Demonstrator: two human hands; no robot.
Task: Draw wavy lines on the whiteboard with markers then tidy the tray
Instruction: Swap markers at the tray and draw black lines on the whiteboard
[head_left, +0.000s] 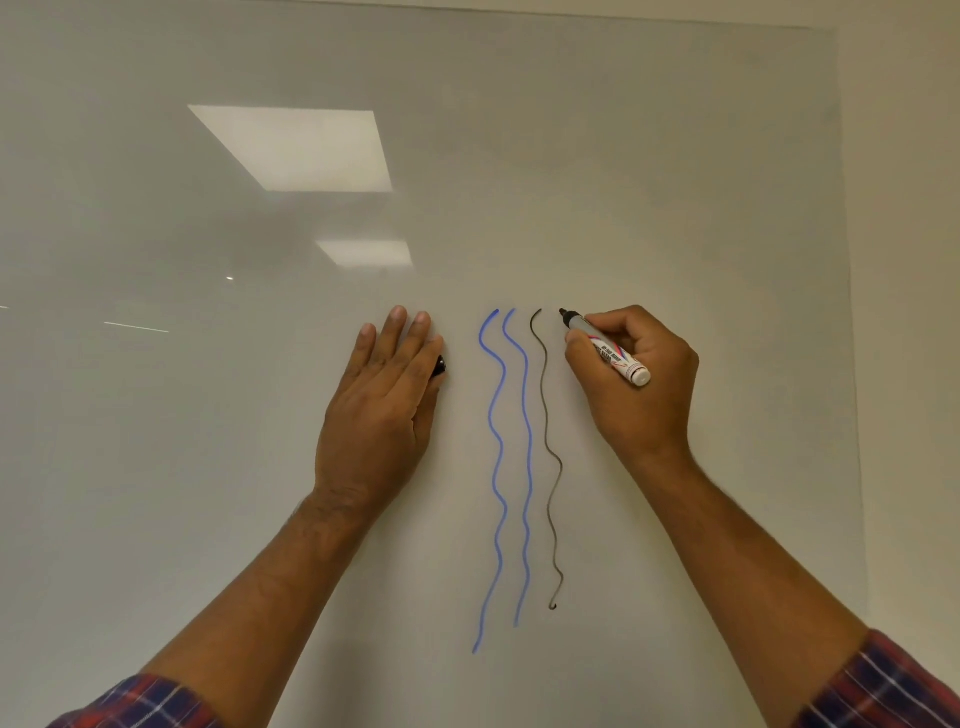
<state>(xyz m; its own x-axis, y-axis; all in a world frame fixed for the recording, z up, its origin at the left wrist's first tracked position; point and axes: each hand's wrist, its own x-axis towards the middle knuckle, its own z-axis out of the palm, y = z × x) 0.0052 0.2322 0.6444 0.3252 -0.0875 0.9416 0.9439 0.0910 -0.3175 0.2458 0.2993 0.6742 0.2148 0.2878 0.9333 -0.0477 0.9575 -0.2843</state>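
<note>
Marker gripped in my right hand, tip at the whiteboard; left hand flat, fingers straight, black cap at its thumb edge; three wavy lines between hands.

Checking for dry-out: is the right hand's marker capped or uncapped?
Uncapped: the marker in the right hand shows its bare black tip.
</note>
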